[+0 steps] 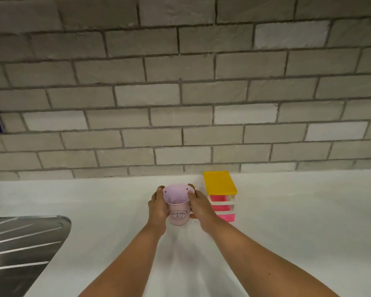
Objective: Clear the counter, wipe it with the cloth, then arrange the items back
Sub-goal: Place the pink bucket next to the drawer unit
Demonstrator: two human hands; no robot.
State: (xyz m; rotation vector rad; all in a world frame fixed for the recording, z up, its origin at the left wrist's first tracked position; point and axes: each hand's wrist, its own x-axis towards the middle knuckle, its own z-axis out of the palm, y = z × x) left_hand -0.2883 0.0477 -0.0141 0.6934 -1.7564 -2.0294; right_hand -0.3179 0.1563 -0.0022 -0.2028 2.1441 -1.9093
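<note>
Both hands are cupping a pink pot (178, 213) towards the back of the white desk (298, 221). The left hand (157, 207) is wrapping its left side and the right hand (199, 205) its right side, so each grip is clamped on the pot, with fingertips curling round the far rim. The pot is standing upright, its mouth tipping slightly towards the camera. Whether its base is touching the desk or hanging just above it, I cannot tell.

Just beside the right hand, a set of drawers (220, 185) with a yellow top and pink trays is sitting against the tiled wall (180, 93). A steel drainer (24, 239) is lying at the left edge, well apart.

The right hand is looking like the likeliest trouble. It is nearly brushing the drawers, and a sideways swing could knock that light-looking stack askew or pull a tray loose. The pot seems thin and smooth, so a slack squeeze risks a slip, and a hard one a dent. No cloth is showing, so I cannot judge whether this is the clearing or the arranging back.
</note>
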